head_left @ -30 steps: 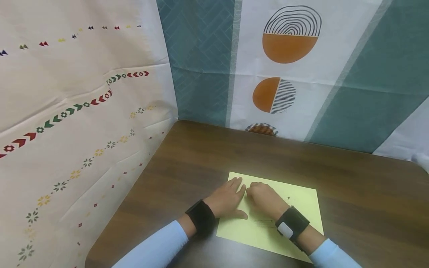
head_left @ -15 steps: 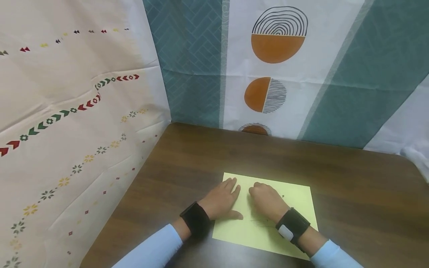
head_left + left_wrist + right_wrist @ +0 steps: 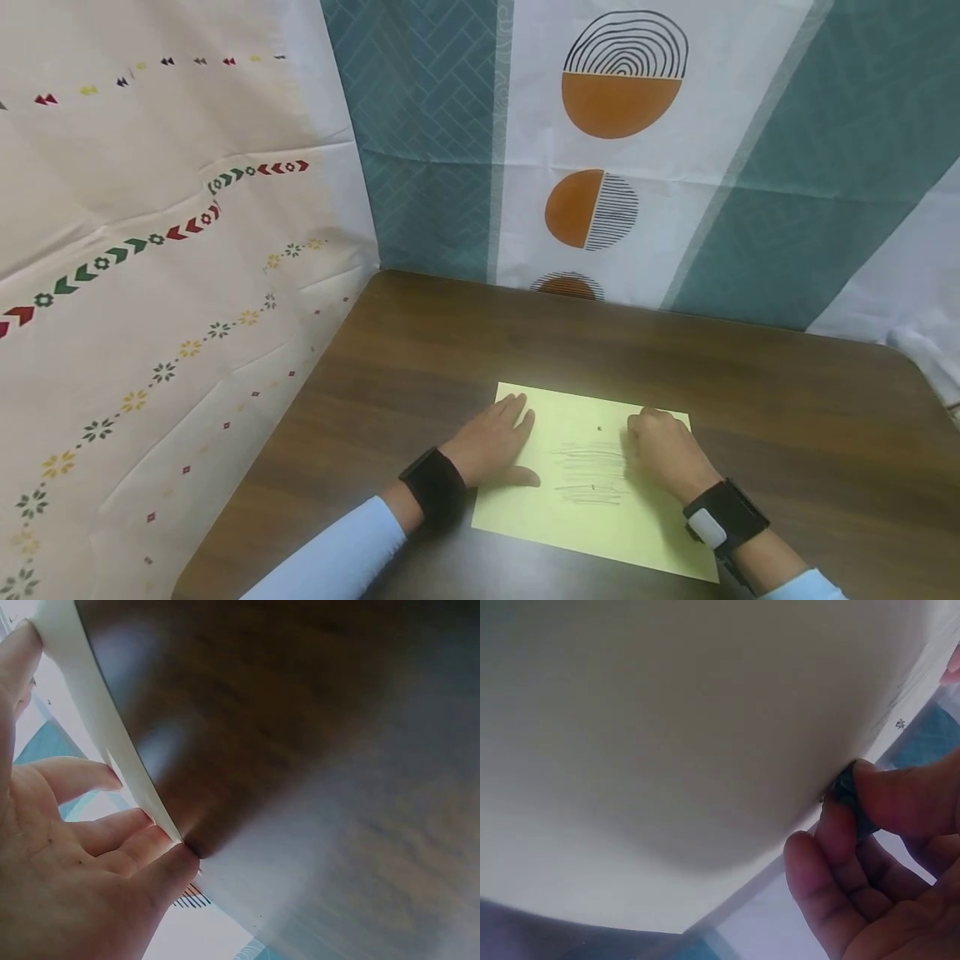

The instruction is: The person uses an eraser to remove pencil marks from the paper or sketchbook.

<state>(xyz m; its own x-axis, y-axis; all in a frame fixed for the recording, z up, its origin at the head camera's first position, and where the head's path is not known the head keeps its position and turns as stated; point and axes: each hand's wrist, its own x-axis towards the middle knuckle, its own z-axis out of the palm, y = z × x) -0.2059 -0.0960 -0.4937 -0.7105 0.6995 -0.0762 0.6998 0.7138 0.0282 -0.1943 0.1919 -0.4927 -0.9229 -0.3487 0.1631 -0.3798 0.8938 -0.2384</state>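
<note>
A yellow sheet of paper lies on the brown table, with grey scribbled lines across its middle. My left hand rests on its left side, fingers spread and thumb out. In the left wrist view that hand touches down at the paper's edge. Near the sheet's upper right corner, my right hand is curled. The right wrist view shows the right hand's thumb and fingers pinching a small dark teal block against the paper. Its kind is unclear, as the fingers cover most of it.
Brown tabletop surrounds the sheet. A patterned cream cloth hangs at the left, and a teal and white curtain with orange shapes hangs behind. Black bands are on both wrists.
My right hand has moved right across the paper, from beside the left hand to the upper right corner, uncovering the scribbled lines. The left hand stays in place on the sheet. The view shifts slightly.
</note>
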